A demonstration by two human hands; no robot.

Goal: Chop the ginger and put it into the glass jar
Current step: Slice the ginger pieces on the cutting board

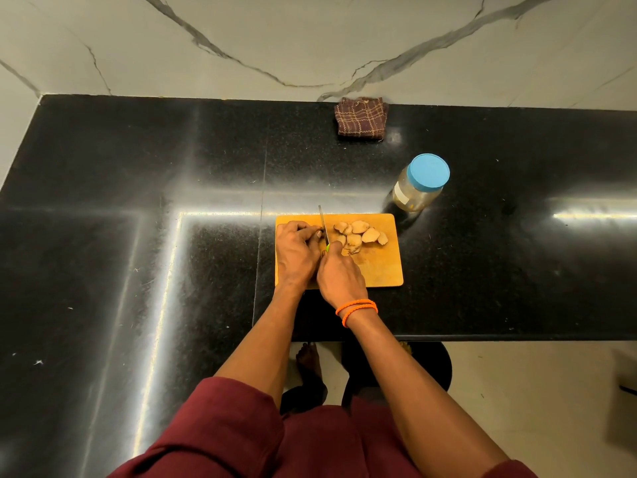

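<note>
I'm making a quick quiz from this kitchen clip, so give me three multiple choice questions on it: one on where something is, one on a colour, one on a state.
1. Where do the ginger slices lie?
A. on the board
B. in the jar
C. on the cloth

2. What colour is the jar's lid?
A. red
B. blue
C. white

3. What state is the jar in?
A. lid off
B. tipped over
C. lid on

Answers:
1. A, the slices sit in a pile on the board, right of the knife.
2. B, the lid is light blue.
3. C, the jar stands closed on the counter while the right hand grips the knife and the left hand holds the uncut piece.
</note>
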